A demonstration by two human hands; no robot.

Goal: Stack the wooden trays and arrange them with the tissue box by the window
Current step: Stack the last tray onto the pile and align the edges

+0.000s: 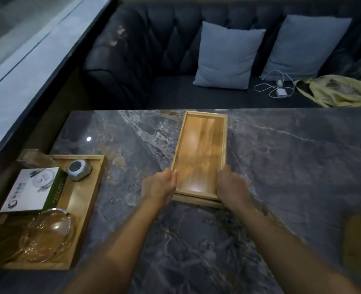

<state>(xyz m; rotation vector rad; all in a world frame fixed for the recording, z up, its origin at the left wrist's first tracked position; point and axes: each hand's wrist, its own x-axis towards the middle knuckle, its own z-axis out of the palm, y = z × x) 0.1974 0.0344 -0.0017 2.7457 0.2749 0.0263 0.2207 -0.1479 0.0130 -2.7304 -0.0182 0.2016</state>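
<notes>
Marble table [281,158]: left hand [159,185] and right hand [231,185], grip clamped on stacked wooden trays [200,149] near end, opposite sides.

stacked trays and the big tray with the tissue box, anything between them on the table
Nothing. In the head view, only bare marble table lies between the stacked trays and the big tray with the tissue box.

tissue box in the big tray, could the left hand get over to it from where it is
Probably yes: the marble table between the left hand and the tissue box looks bare, but that hand is gripping the stacked trays and must let go.
</notes>
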